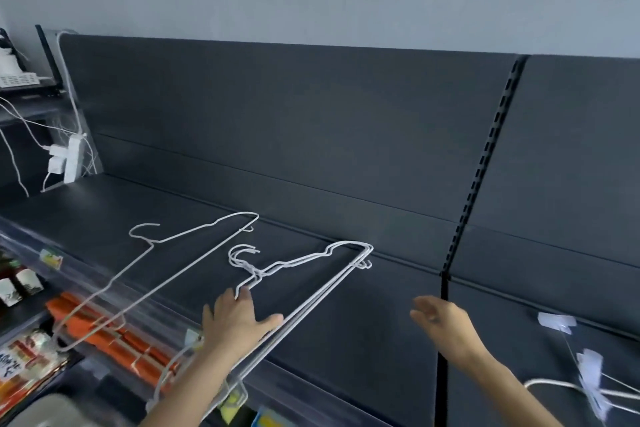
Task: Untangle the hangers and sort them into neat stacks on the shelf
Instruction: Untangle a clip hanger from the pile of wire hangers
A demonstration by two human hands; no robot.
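Observation:
A single white wire hanger lies flat on the dark shelf, its lower end past the front edge. To its right lies a small stack of white wire hangers, hooks together. My left hand lies flat on that stack, fingers spread, fingertips touching the wires below the hooks. My right hand hovers over the shelf to the right, fingers loosely open, holding nothing. More white hangers with clips lie blurred at the far right.
A slotted black upright divides the shelf's back panel. A white power strip with chargers and cables hangs at the left end. Orange packets and other packaged goods fill the lower shelf at the left.

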